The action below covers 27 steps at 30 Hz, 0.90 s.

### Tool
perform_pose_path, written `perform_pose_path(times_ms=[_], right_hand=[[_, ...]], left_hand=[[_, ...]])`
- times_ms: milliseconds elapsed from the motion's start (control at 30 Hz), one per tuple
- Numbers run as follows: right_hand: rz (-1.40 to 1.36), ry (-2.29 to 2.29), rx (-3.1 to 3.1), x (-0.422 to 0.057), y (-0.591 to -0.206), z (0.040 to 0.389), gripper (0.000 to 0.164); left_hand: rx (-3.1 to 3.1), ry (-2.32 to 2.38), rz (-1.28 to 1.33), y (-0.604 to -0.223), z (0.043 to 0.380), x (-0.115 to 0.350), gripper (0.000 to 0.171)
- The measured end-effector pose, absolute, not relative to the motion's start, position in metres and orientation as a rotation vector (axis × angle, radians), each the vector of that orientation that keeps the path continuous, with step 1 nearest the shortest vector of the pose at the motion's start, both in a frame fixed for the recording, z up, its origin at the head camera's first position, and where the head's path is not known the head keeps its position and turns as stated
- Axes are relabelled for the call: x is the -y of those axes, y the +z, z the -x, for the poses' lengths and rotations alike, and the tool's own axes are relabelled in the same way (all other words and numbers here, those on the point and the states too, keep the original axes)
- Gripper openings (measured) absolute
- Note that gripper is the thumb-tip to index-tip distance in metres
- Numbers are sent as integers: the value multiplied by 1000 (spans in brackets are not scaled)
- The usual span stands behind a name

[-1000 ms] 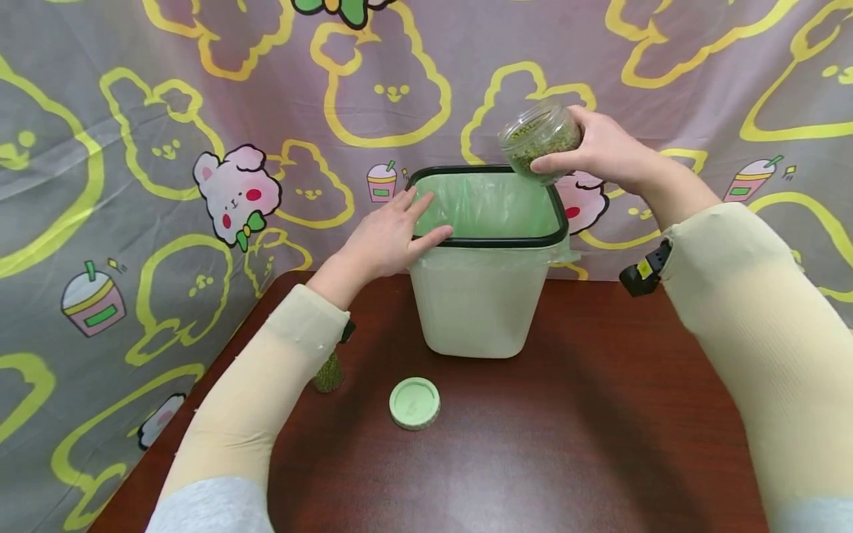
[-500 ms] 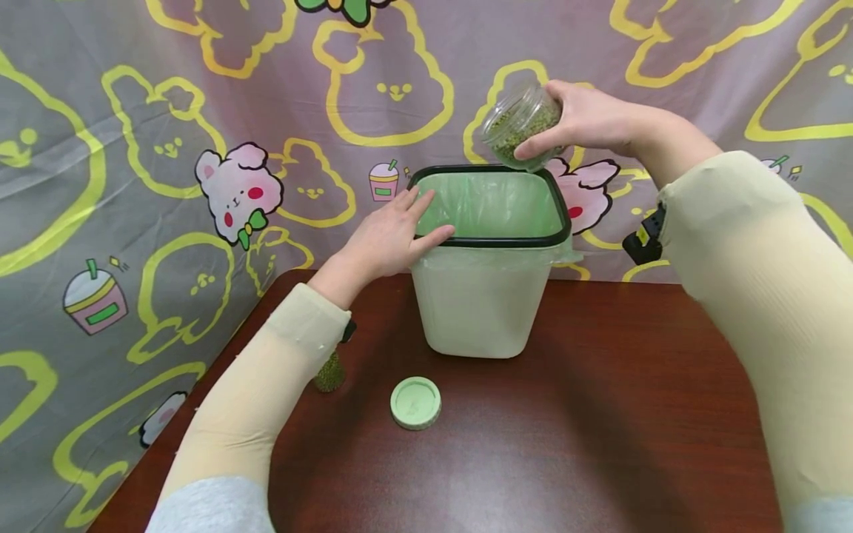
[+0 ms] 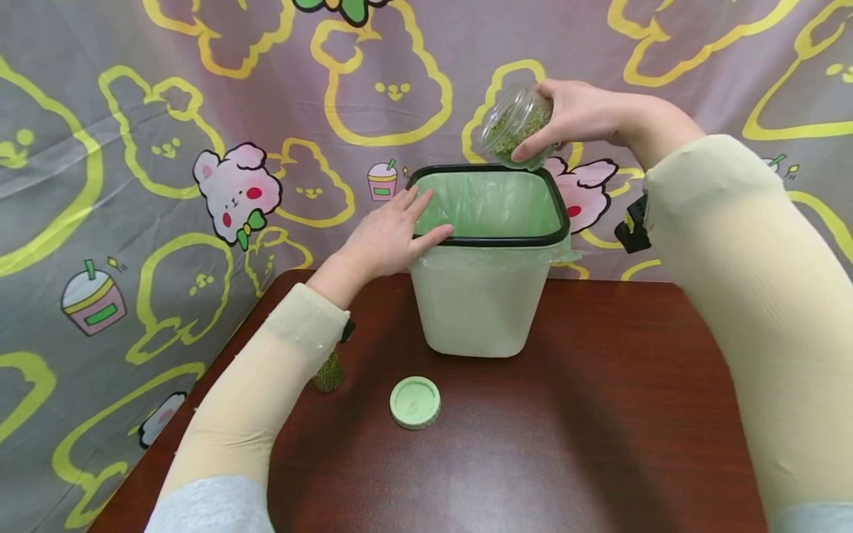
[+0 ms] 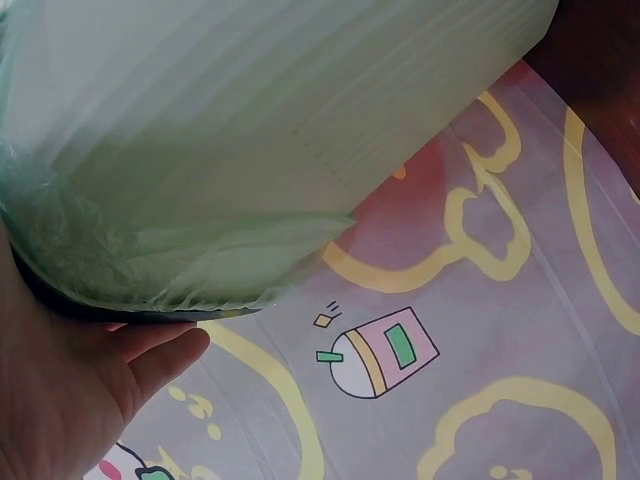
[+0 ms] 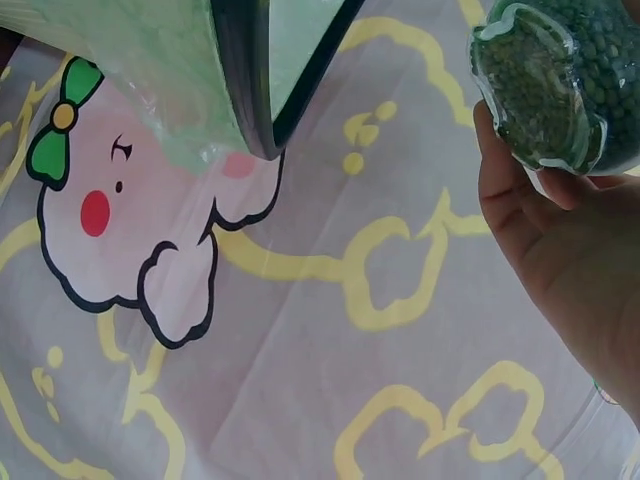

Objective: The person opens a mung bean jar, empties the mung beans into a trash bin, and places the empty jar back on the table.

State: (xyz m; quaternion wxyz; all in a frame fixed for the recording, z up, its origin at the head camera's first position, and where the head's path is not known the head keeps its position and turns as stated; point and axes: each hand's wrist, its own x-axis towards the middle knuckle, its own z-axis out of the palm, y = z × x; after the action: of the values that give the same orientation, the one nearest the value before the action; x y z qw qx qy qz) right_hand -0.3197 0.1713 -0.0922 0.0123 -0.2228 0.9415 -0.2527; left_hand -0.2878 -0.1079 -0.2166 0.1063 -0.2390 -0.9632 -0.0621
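My right hand (image 3: 576, 122) grips a clear jar (image 3: 518, 122) partly filled with small green beans. It holds the jar tilted, mouth to the left, over the back right of a pale bin (image 3: 483, 303). In the right wrist view the fingers curl round the jar's base (image 5: 545, 90), with beans showing through it. My left hand (image 3: 386, 233) rests on the bin's black rim (image 3: 506, 242) at its front left corner, fingers extended and spread. A green liner bag (image 3: 486, 203) lines the bin and folds over its edge.
A light green round lid (image 3: 415, 403) lies on the dark red table (image 3: 506, 444) in front of the bin. Left of it, a small container of green beans (image 3: 329, 374) is partly hidden by my left sleeve. A patterned curtain (image 3: 393, 59) hangs close behind.
My right hand has carried the jar a little left and up, from the bin's right corner to above its back right rim. My left hand has stayed still.
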Motion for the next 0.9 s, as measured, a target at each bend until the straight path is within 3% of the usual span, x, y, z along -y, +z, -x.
perform_pose_path(times_ms=[400,900], right_hand=[[704,-643,-2947,-168,-105,321,92],[692,-590,-2993,-169,-93,320,104]], left_hand=[[2831,-197,709,-217,288,108,84],[2852,-191,704,-217,288,108,85]])
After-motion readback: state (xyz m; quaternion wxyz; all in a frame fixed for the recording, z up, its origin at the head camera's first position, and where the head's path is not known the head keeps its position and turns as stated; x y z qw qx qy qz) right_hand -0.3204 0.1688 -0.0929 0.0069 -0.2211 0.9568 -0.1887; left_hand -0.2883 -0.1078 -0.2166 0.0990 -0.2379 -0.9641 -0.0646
